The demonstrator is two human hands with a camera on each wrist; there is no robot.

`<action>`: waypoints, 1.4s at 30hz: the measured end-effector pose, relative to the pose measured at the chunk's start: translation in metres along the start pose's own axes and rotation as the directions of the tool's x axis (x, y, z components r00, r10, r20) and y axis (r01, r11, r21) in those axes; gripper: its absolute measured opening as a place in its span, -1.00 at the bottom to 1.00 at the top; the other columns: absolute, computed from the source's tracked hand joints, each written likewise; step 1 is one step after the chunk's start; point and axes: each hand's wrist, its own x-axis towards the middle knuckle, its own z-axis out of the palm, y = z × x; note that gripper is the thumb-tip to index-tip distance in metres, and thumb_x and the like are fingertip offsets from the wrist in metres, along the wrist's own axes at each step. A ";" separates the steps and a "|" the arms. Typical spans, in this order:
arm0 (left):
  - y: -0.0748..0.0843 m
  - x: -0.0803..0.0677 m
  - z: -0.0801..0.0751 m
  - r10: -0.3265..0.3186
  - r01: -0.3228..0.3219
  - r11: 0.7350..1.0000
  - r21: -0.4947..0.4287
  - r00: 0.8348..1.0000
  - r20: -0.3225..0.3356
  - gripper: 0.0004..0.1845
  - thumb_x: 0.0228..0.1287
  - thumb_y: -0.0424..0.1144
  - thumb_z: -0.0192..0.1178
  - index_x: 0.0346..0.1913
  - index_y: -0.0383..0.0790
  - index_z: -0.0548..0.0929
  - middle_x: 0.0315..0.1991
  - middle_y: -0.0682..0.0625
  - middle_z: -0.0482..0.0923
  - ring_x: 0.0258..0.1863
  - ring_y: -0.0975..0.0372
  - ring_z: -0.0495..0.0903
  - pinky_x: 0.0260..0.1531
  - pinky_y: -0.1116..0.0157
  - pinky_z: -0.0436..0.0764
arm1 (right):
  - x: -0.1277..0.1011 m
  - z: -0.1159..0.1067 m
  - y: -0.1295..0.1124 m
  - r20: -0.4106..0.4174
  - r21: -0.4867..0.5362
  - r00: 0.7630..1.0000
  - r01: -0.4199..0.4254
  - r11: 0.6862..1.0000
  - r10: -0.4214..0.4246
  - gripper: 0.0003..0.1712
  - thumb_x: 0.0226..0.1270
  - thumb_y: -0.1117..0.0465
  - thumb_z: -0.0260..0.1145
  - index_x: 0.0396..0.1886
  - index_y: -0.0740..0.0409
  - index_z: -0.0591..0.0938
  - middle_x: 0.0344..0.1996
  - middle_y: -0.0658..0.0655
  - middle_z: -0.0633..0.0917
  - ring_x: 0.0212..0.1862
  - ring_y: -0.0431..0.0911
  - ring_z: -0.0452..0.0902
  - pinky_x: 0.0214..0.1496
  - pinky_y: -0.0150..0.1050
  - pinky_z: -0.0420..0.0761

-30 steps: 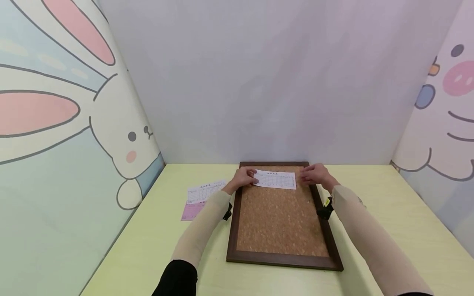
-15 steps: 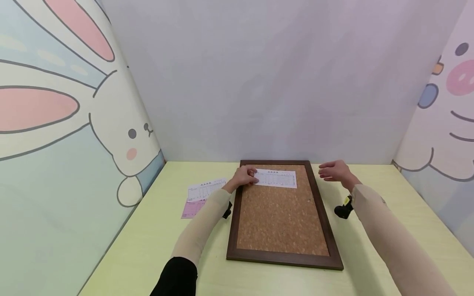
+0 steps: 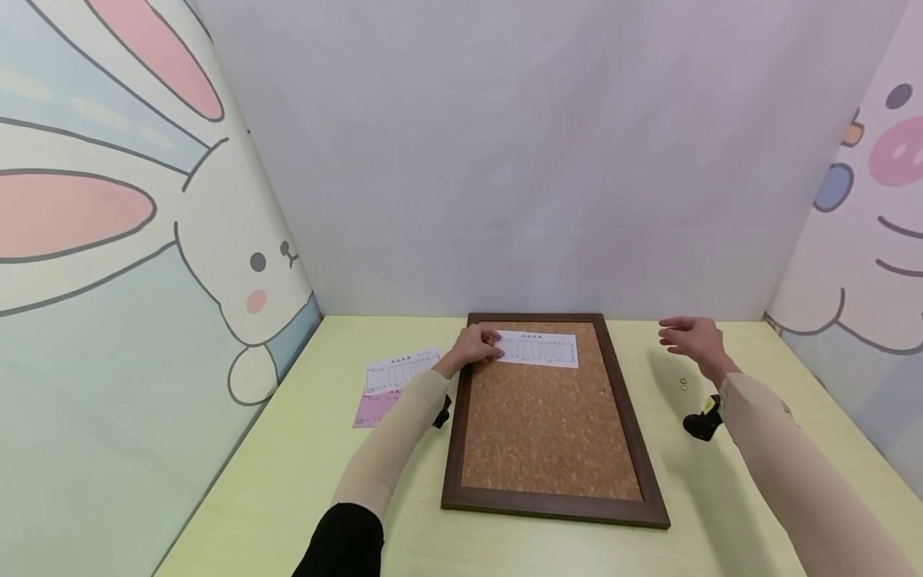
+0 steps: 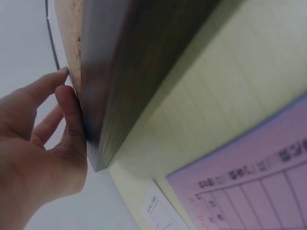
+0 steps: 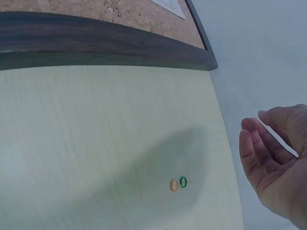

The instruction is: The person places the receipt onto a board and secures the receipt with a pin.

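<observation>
A white printed form [image 3: 539, 349] lies near the top of the framed corkboard [image 3: 548, 433]. At its left edge my left hand [image 3: 476, 344] rests with thumb and index fingertips on the paper. In the left wrist view that hand [image 4: 43, 139] reaches over the dark wooden frame [image 4: 103, 76], a gap showing between thumb and index finger. My right hand [image 3: 695, 335] hangs above the table right of the board, holding nothing, its fingers relaxed and apart from the thumb. Two small ring-shaped pieces lie near it, an orange one [image 5: 174, 185] and a green one [image 5: 183, 182] with a thin point.
Left of the board, another white form [image 3: 400, 373] partly covers a pink form [image 3: 376, 409] on the pale yellow table [image 3: 288, 449]. A grey-white wall [image 3: 541, 160] stands behind the table, with cartoon-printed panels at both sides.
My right hand has left the white form's right edge and moved right, over the table. The small ring-shaped pieces now show beside it. My left hand stays at the form's left edge.
</observation>
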 end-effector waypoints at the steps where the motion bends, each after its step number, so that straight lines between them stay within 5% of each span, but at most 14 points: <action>1: 0.000 0.000 0.000 0.000 0.000 1.000 0.001 1.000 0.002 -0.66 0.26 -0.28 0.42 0.05 -0.33 0.70 -0.34 -0.02 0.55 -0.45 0.27 0.52 -0.45 0.45 0.52 | -0.001 -0.002 0.002 -0.013 0.002 1.000 -0.003 1.000 0.003 -0.43 0.56 0.27 0.13 0.32 0.69 0.36 -0.38 -0.30 0.66 -0.35 -0.50 0.62 -0.18 -0.43 0.71; 8: -0.001 0.000 0.000 0.001 -0.001 1.000 -0.001 1.000 0.005 -0.65 0.25 -0.29 0.43 0.06 -0.35 0.70 -0.37 -0.02 0.58 -0.48 0.30 0.52 -0.47 0.46 0.52 | -0.003 -0.014 0.022 -0.122 -0.030 0.992 -0.028 0.999 0.024 -0.50 0.49 0.28 0.20 0.21 0.66 0.49 -0.41 -0.15 0.73 -0.42 -0.51 0.59 -0.29 -0.43 0.70; 12: -0.001 0.000 -0.001 0.005 -0.005 1.000 0.007 1.000 0.005 -0.66 0.26 -0.30 0.42 0.06 -0.36 0.71 -0.37 -0.02 0.58 -0.48 0.30 0.51 -0.48 0.46 0.50 | -0.006 -0.020 0.037 -0.121 -0.135 0.993 -0.029 0.990 0.013 -0.44 0.51 0.24 0.18 0.26 0.65 0.45 -0.21 0.32 0.79 -0.41 -0.51 0.57 -0.27 -0.38 0.71; 14: 0.000 0.000 -0.001 0.010 -0.010 1.000 0.015 1.000 0.009 -0.66 0.26 -0.29 0.42 0.06 -0.36 0.70 -0.36 -0.03 0.58 -0.48 0.30 0.50 -0.47 0.46 0.49 | -0.008 -0.023 0.044 -0.129 -0.206 0.991 -0.045 0.978 0.018 -0.43 0.51 0.21 0.19 0.26 0.63 0.46 -0.10 0.48 0.74 -0.40 -0.37 0.65 -0.23 -0.31 0.70; 16: 0.001 0.000 -0.002 0.013 -0.013 1.000 0.022 1.000 0.011 -0.65 0.26 -0.29 0.42 0.06 -0.36 0.70 -0.35 -0.04 0.59 -0.48 0.30 0.50 -0.47 0.46 0.49 | -0.010 -0.025 0.049 -0.135 -0.267 0.991 -0.057 0.962 0.021 -0.42 0.50 0.18 0.19 0.26 0.63 0.46 0.00 0.58 0.67 -0.30 -0.07 0.73 0.06 -0.11 0.63; 18: 0.001 0.000 -0.002 0.013 -0.014 0.999 0.029 1.000 0.012 -0.65 0.27 -0.28 0.42 0.07 -0.35 0.70 -0.35 -0.04 0.59 -0.47 0.30 0.50 -0.46 0.46 0.49 | -0.012 -0.026 0.052 -0.143 -0.317 0.989 -0.073 0.946 0.029 -0.41 0.49 0.17 0.20 0.25 0.63 0.45 0.02 0.61 0.64 -0.12 0.27 0.69 0.25 0.18 0.42; 21: 0.001 -0.001 -0.003 0.015 -0.015 0.999 0.032 1.000 0.012 -0.65 0.27 -0.28 0.42 0.07 -0.35 0.70 -0.34 -0.05 0.60 -0.47 0.29 0.49 -0.46 0.46 0.49 | -0.016 -0.027 0.058 -0.132 -0.377 0.990 -0.091 0.922 0.044 -0.38 0.50 0.15 0.19 0.25 0.65 0.42 0.06 0.65 0.58 0.09 0.52 0.47 0.26 0.45 0.16; 29: 0.001 0.000 -0.004 0.029 -0.029 0.999 0.015 0.999 0.020 -0.64 0.27 -0.29 0.42 0.07 -0.37 0.69 -0.36 -0.05 0.58 -0.48 0.30 0.49 -0.47 0.47 0.50 | -0.014 -0.034 0.067 -0.040 -0.543 0.996 -0.092 0.835 0.084 -0.24 0.45 0.02 0.22 0.21 0.73 0.40 0.10 0.67 0.55 0.14 0.55 0.45 0.17 0.39 0.41; 42: 0.001 0.000 -0.002 0.017 -0.017 1.000 0.010 0.999 0.029 -0.64 0.28 -0.30 0.41 0.09 -0.38 0.68 -0.35 -0.05 0.59 -0.47 0.30 0.49 -0.46 0.47 0.50 | -0.008 -0.011 0.050 0.065 -0.509 0.996 -0.015 0.861 0.056 -0.45 0.39 0.15 0.30 0.06 0.63 0.58 -0.02 0.58 0.67 0.00 0.47 0.56 -0.01 0.24 0.58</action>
